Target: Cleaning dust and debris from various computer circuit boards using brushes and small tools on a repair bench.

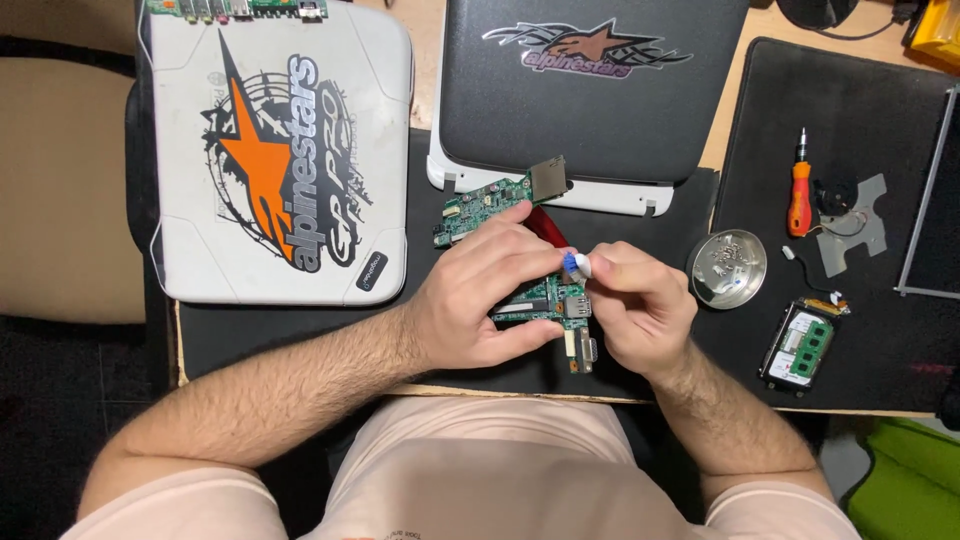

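One glossy white laptop shell (280, 150) is lying leftmost on the bench, the left hand (480, 295) is gripping one green circuit board (540, 300) at centre, the right hand (640, 305) is pinching one small blue-and-white part (575, 264), and one round metal dish (727, 268) and one orange-handled screwdriver (799, 190) are resting rightward.
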